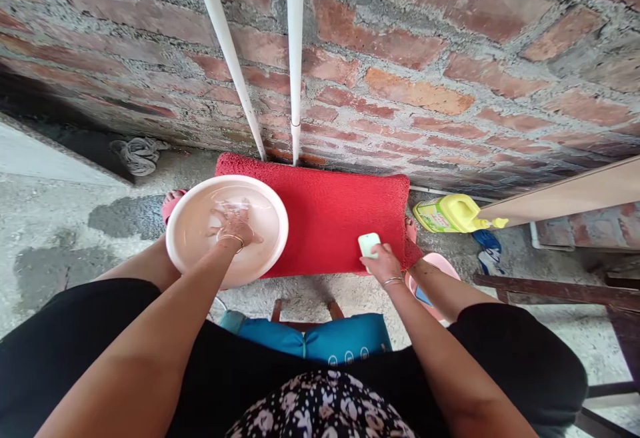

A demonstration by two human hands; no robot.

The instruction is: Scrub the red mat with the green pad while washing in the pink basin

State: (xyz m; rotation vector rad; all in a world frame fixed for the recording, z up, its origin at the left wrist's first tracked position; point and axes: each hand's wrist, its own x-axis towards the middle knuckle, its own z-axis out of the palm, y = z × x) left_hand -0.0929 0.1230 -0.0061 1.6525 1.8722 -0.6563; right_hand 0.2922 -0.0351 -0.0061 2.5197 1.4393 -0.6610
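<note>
My left hand [235, 221] is dipped in the water of a pale pink basin [175, 225], its fingers spread and holding nothing. The basin sits over the left end of a red, rough-textured mat or cloth [325, 218]. On the right part of this red piece, my right hand [384, 263] is closed around a pale green bar of soap [369, 243]. The soap's front half shows beyond my fingers. From above I cannot tell whether it touches the red surface.
A yellow detergent jug [445, 213] lies on the floor at the right, near a pink container [443, 266] and a blue slipper [487, 251]. Two white pipes [295, 58] run down the brick wall [390, 91]. A grey rag [137, 156] lies at left.
</note>
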